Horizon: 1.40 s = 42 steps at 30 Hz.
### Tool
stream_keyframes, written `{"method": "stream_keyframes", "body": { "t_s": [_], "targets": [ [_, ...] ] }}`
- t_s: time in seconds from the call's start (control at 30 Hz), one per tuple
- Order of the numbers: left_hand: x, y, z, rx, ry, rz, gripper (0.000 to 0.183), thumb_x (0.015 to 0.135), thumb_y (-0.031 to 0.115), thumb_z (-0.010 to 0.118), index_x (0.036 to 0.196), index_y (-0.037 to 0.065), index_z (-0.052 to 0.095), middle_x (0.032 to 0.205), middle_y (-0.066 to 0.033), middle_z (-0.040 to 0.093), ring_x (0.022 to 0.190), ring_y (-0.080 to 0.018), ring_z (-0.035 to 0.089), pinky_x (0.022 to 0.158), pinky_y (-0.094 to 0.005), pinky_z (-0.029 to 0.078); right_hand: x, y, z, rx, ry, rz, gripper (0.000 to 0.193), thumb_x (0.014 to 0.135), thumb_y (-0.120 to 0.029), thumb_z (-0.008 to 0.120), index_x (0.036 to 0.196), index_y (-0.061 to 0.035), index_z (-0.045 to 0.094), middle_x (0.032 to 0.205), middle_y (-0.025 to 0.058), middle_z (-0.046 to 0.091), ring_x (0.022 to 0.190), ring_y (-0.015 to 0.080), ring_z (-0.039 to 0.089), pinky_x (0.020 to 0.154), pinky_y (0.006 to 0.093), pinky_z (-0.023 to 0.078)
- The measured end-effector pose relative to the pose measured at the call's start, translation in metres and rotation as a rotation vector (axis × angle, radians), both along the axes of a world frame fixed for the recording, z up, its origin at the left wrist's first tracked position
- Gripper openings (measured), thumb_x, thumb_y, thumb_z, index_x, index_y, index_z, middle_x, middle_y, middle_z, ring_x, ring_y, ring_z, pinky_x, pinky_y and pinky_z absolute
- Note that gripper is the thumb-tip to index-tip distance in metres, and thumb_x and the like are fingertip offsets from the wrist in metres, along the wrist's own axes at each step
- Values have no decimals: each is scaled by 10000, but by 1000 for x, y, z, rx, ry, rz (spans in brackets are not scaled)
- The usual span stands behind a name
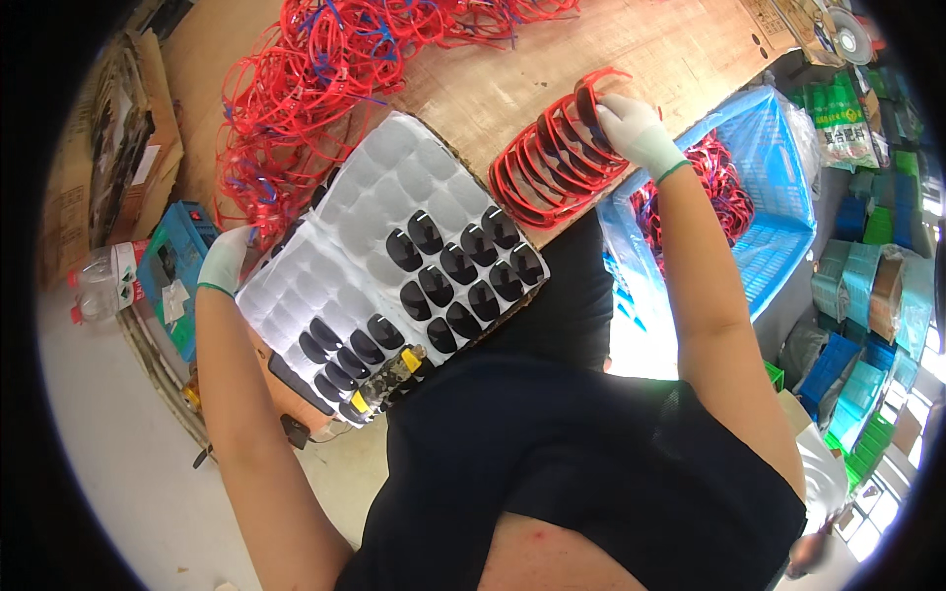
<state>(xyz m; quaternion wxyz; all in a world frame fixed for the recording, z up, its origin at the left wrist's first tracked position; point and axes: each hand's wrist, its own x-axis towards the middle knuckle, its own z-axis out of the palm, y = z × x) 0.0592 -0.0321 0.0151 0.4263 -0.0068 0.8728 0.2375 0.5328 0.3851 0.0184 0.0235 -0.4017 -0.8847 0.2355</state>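
Note:
My right hand (636,133), in a white glove, pinches the end pair of a row of red-framed sunglasses (547,163) with dark lenses, stacked one behind another on the wooden table. My left hand (225,261), also gloved, reaches to the edge of a tangled heap of red and blue eyeglass frames (340,59); its fingertips are hidden there. Between the hands a white moulded lens tray (379,177) lies tilted, with several dark lenses (458,264) in its near pockets. A clear and yellow object (389,379), its kind unclear, rests on the tray's near edge.
A blue plastic basket (774,236), lined with film, holds more red frames at the right of the table (463,89). At the left stand a blue crate (168,295), a clear bottle (99,281) and flattened cardboard (118,148). Stacked bins (852,394) are at far right.

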Motion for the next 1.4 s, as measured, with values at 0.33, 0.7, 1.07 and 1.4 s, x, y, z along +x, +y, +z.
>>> {"method": "stream_keyframes", "body": {
  "t_s": [0.33, 0.7, 1.07, 1.4],
  "targets": [
    [6, -26, -4, 566, 26, 609, 306, 919, 281, 652, 1154, 85, 652, 1117, -61, 690, 1027, -203, 660, 910, -350, 492, -7, -12, 29, -452, 168, -121, 634, 979, -557, 483, 1210, 11, 646, 1228, 215, 647, 1121, 356, 622, 991, 395, 459],
    [66, -1, 100, 981, 587, 290, 590, 872, 10, 692, 1365, -76, 379, 1185, -179, 627, 932, -218, 676, 811, -301, 545, -27, -20, 14, -252, -175, 42, 626, 968, -593, 503, 960, 15, 654, 966, 228, 679, 987, 375, 644, 897, 421, 479],
    [147, -43, 153, 991, 447, 172, 533, 925, 62, 484, 1418, -100, 367, 1323, -267, 571, 847, -203, 671, 718, -303, 544, -7, -58, 58, 26, 76, -52, 461, 952, -451, 576, 1038, -14, 699, 957, 188, 719, 930, 360, 688, 832, 436, 524],
    [241, -43, 154, 1052, 112, 21, 399, 937, -14, 442, 1335, -25, 410, 1076, -204, 676, 864, -250, 693, 803, -371, 557, -97, -225, 64, 145, 192, 475, 271, 842, -223, 642, 1070, -77, 642, 987, 157, 641, 984, 357, 625, 845, 449, 526]
  ]
}}
